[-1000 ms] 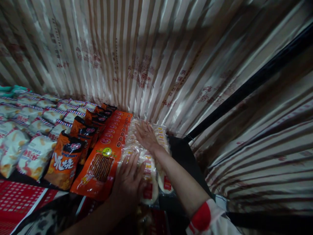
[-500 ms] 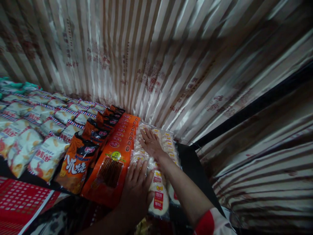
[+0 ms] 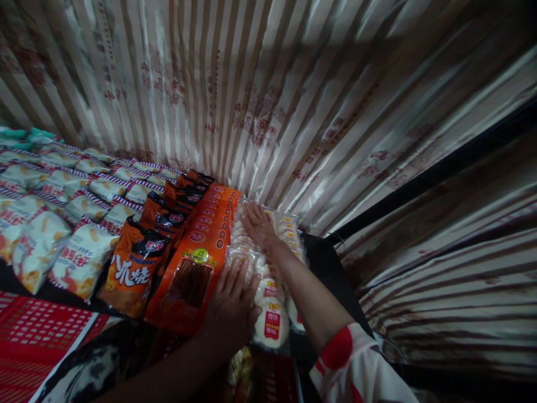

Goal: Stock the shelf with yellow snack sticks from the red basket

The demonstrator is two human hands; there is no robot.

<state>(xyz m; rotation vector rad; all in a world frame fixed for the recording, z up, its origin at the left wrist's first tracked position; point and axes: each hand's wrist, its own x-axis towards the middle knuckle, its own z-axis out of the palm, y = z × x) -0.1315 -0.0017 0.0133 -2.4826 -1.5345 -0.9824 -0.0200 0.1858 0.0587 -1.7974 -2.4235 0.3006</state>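
Rice-cracker packs (image 3: 268, 280) stay put beside the orange packets (image 3: 197, 263); left hand (image 3: 232, 305) and right hand (image 3: 259, 224) still press flat, fingers spread, barely shifted

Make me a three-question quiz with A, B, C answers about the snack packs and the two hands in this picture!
1. Where does the right hand rest?
A. on the clear packs of round white cakes
B. on the red checked sheet
C. on the striped curtain

2. What colour are the long flat packs just left of the white cakes?
A. green
B. orange
C. purple

3. How does the left hand lie?
A. closed in a fist
B. pinching a bag up in the air
C. flat, fingers spread over the packs

Answers:
1 A, the palm lies on the far end of the white cake row.
2 B, that row is bright orange with a window showing dark sticks.
3 C, the hand is open and pressed down at the near end, where the orange and white rows meet.
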